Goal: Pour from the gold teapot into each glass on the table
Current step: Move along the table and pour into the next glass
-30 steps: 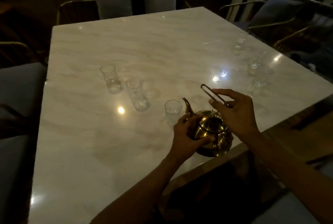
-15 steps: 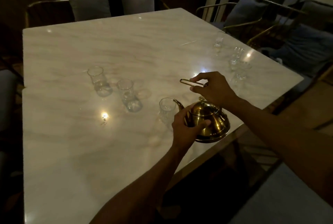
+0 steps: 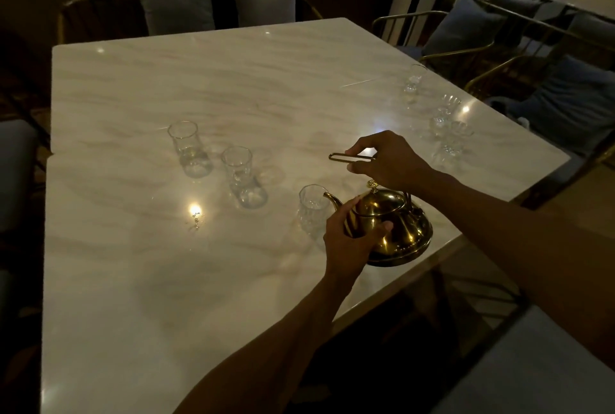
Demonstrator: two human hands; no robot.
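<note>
On the marble bench [image 3: 139, 280], near its right front edge, we logged the gold teapot [image 3: 396, 227], our left hand [image 3: 349, 237] wrapped round its body below the spout and our right hand [image 3: 389, 160] pinching the raised handle. Spout tip sat at the rim of the nearest glass [image 3: 311, 210]; no stream could be made out. Two left glasses [image 3: 189, 150] [image 3: 243, 177] seemed to hold liquid low down; the far right cluster [image 3: 446, 124] looked unserved. Against the half-second-earlier frame, pot and grips were unchanged; only our viewpoint had shifted.
</note>
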